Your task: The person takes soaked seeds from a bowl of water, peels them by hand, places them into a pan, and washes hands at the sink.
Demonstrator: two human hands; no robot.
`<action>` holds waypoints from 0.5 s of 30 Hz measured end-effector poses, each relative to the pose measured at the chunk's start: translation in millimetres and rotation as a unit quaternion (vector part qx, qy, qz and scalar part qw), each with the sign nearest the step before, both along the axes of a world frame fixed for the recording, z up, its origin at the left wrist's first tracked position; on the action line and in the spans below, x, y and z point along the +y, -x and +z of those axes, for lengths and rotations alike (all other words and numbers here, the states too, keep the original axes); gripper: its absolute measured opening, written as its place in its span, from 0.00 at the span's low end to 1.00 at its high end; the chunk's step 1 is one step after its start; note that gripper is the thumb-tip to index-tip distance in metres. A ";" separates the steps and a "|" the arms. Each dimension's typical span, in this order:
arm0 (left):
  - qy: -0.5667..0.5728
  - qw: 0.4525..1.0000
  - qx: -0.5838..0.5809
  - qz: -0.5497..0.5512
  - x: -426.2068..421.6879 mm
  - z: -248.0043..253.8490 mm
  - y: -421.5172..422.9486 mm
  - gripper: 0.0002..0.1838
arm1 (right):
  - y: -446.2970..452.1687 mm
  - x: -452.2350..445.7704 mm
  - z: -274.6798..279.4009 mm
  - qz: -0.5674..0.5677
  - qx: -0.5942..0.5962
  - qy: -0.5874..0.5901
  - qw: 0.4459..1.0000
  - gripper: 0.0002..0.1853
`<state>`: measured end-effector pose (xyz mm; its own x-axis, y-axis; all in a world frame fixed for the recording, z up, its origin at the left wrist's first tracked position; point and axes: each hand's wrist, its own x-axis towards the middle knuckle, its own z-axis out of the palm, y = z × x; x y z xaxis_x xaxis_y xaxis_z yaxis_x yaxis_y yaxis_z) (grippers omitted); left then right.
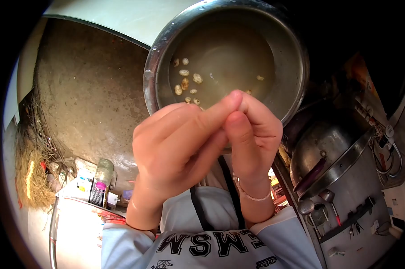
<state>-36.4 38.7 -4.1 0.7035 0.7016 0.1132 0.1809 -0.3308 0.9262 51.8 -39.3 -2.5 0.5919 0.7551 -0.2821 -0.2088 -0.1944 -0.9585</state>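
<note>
A large metal basin (151, 74) holds cloudy water. Several pale, ridged pods that look like unshelled peanuts (197, 78) float mostly on its left side. Over the basin's near edge, my left hand (175, 143) and my right hand (254, 134) meet at the fingertips. Both are closed, thumbs and fingers pressed together in a pinch. Whatever may sit between the fingertips is hidden. A thin beaded bracelet (251, 196) circles my right wrist. My hands cover the basin's near part.
Concrete floor (86, 76) lies to the left, with a straw broom (34, 179) and a glass jar (104, 171) farther down. On the right are a big metal pan (330, 148), a hanging ladle (306, 206) and other utensils. A pale surface (117, 15) adjoins the basin.
</note>
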 end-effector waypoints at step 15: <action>0.064 0.995 -0.068 -0.037 -0.5 -1.0 4.1 0.16 | 1.2 2.8 1.8 0.005 -0.013 -0.091 0.996 0.13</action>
<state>-40.5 38.2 -5.1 0.7385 0.6627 0.1241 0.0298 -0.2160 0.9759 50.6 -36.5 -0.6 0.5894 0.7982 -0.1242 -0.1829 -0.0179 -0.9830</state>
